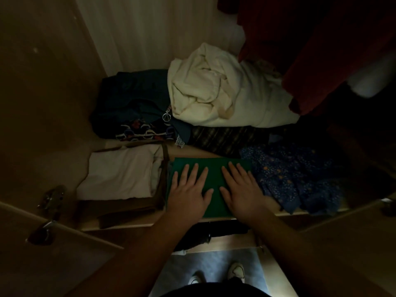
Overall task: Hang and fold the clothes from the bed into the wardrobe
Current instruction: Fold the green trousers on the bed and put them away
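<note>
Green cloth, a folded garment (214, 168), lies flat at the front of the wardrobe shelf (192, 152), and both hands rest on it palms down. The left hand (188, 189) covers its left half with the fingers straight and a little spread. The right hand (242, 189) lies the same way on the right half, and a strip of green shows between the two thumbs. Neither hand curls round or pinches anything; both lie open and flat against the cloth, fingertips short of its far edge. The near edge of the green piece reaches about to the front lip of the shelf. Its left edge runs against a brown garment (128, 209) that carries a folded white one (120, 174), and its right edge meets a crumpled blue flowered garment (295, 174). Only a narrow band of bare shelf is open behind the far edge, before a dark striped cloth (225, 136) and a dark patterned one (141, 131). Further back a dark teal pile (132, 97) sits beside a big cream bundle (225, 93). Red clothes (321, 39) hang down over the back right corner. The left door (64, 243) stands open, with a metal hinge (51, 198) on its inner face. Below the shelf, shoes (235, 271) show on the floor.
</note>
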Demonstrator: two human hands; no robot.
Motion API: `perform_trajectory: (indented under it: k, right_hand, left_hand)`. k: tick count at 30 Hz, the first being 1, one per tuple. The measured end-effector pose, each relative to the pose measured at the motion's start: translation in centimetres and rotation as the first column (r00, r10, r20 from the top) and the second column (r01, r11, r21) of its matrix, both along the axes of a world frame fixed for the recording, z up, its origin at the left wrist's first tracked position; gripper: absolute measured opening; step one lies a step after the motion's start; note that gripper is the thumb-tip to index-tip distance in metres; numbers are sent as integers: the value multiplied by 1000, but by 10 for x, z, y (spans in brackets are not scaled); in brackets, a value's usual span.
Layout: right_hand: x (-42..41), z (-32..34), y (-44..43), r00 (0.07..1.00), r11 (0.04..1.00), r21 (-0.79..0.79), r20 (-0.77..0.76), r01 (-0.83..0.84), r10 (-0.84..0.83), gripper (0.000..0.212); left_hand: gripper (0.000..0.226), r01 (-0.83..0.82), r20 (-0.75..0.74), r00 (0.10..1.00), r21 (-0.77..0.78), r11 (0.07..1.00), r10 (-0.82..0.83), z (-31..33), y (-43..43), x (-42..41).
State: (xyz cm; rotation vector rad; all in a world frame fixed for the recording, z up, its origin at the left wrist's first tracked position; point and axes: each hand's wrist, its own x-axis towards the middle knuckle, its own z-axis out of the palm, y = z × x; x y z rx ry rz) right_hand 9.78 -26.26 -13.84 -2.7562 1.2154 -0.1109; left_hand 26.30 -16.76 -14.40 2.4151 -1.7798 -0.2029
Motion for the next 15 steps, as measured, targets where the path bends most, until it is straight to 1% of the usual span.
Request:
perform_trajectory:
  k: [5,10,11,13,15]
  right_hand:
    - [3,-4,-5,999,999,42,-21,29,-28,63]
    - [-5,15,-4,1000,988,156,7,-8,7,62]
    - [-10,20,-1,1000,989,145,25,-4,1,62]
    - [-26,32,9,997,995,94,66,40,-46,61]
    - [-52,43,24,986,990,77,108,119,-127,62]
  left_hand:
    - [70,-14,-8,1000,8,1000,14,-11,-9,4]
    - [67,9,-33,999,72,997,-7,6,-9,2]
    - [66,1,-39,999,65,998,1,14,-8,0]
    - [63,1,-51,999,-4,1000,-1,30,-7,-9]
    - [61,53,-82,995,-86,995,-60,45,-6,-28]
